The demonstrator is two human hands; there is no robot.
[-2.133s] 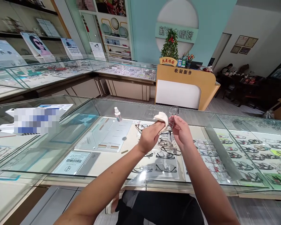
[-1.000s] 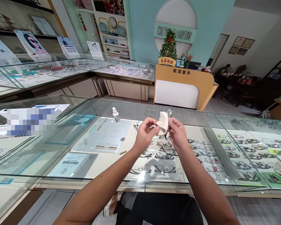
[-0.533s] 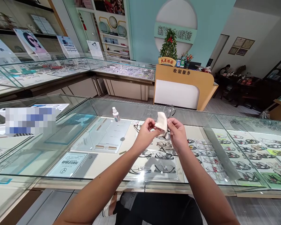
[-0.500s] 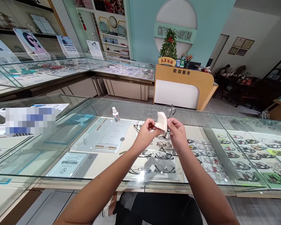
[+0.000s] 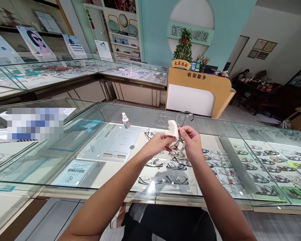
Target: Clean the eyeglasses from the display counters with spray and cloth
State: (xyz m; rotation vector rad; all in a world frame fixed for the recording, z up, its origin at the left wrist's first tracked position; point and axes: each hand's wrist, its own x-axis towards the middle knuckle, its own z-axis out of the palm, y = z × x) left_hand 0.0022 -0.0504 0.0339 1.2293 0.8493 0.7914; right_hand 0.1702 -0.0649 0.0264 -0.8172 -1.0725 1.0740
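Observation:
Above the glass counter, my left hand (image 5: pixel 162 142) is closed on a cream cleaning cloth (image 5: pixel 173 128), its fingers partly hidden by the folds. My right hand (image 5: pixel 192 140) pinches a pair of thin dark-framed eyeglasses (image 5: pixel 181 118) between thumb and fingertips. One lens and a temple arm of the eyeglasses stick up past the hands; the cloth lies against the lower part and covers some of it. To the left, a small white spray bottle (image 5: pixel 125 120) stands upright on the glass top.
Below the glass lie rows of eyeglasses (image 5: pixel 177 179) on trays. A pixelated white and blue box (image 5: pixel 35 124) is on the counter at left. A wooden cashier desk (image 5: pixel 198 78) with a plant (image 5: pixel 183 47) stands beyond, and more display cases (image 5: pixel 137 75) line the back left.
The cloth has shifted and folded differently around the eyeglasses. The eyeglasses have turned, so more of the lens and temple shows above my hands. The view has moved slightly.

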